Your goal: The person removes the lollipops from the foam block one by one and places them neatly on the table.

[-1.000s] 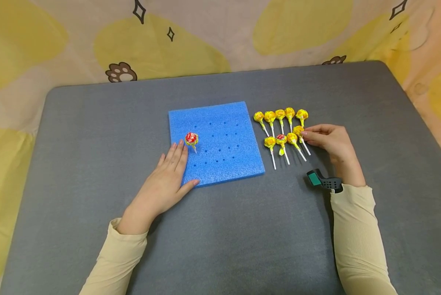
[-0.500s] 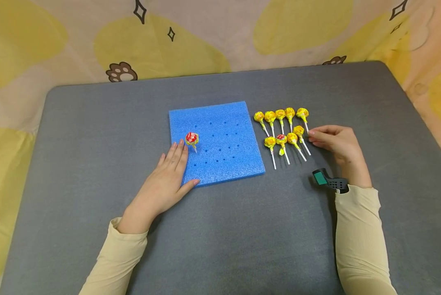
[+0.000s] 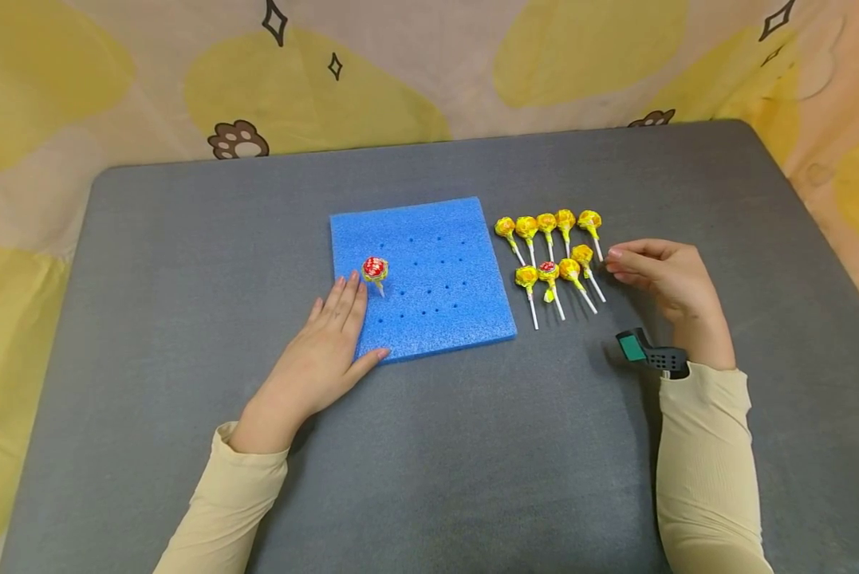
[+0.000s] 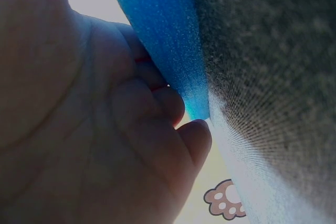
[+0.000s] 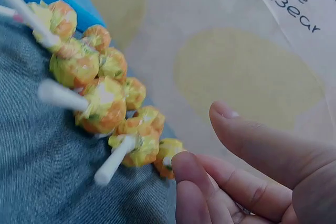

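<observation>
My left hand (image 3: pixel 314 363) lies with straight fingers on the left edge of a blue foam board (image 3: pixel 465 328) dotted with small holes. One red-topped lollipop (image 3: pixel 375 269) stands upright in the board, close to the fingertips. To the board's right, yellow-wrapped lollipops lie in two rows on the table, one of them with a red top (image 3: pixel 547 271). My right hand (image 3: pixel 676 279) hovers just right of the stick of the upper row's last lollipop (image 3: pixel 590 220). The right wrist view shows its thumb (image 5: pixel 252 135) and fingers apart, with nothing between them.
The grey table (image 3: pixel 429 462) extends all around the board. A patterned yellow and cream cloth (image 3: pixel 372 72) hangs behind its far edge. A black wrist device with a green patch (image 3: pixel 632 347) sits at the right wrist.
My right hand has moved right, from beside the lower row's last lollipop to past the upper one. That upper lollipop's stick now angles further right. The left hand stays in place.
</observation>
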Demonstrator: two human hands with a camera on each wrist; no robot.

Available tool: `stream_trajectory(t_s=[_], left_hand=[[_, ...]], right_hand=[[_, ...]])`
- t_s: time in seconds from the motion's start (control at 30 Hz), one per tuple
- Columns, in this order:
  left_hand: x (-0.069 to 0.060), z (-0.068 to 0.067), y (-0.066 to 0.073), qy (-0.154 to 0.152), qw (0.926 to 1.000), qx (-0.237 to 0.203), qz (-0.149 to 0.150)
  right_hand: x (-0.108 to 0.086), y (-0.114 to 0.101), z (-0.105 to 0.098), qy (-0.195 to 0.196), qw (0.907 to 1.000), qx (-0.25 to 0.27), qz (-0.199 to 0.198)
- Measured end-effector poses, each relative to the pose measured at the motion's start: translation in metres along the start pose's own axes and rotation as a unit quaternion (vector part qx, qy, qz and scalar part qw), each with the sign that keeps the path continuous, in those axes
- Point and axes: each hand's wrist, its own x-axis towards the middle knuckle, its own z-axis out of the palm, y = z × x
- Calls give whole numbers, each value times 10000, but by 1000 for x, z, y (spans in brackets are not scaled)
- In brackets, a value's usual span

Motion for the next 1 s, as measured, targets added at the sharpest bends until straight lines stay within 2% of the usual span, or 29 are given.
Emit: stream_trajectory(t_s=[0.27, 0.57, 1.0], left_hand=[[-1, 1, -1, -26, 10000, -11, -27], [-1, 1, 0, -25, 10000, -16, -41], [-2, -1, 1, -41, 10000, -46, -49]], right_hand=[[-6, -9, 7, -240, 9983, 483, -220], [-12, -18, 36, -824, 9911, 844, -620], [-10, -17, 81, -1581, 9848, 226, -684]])
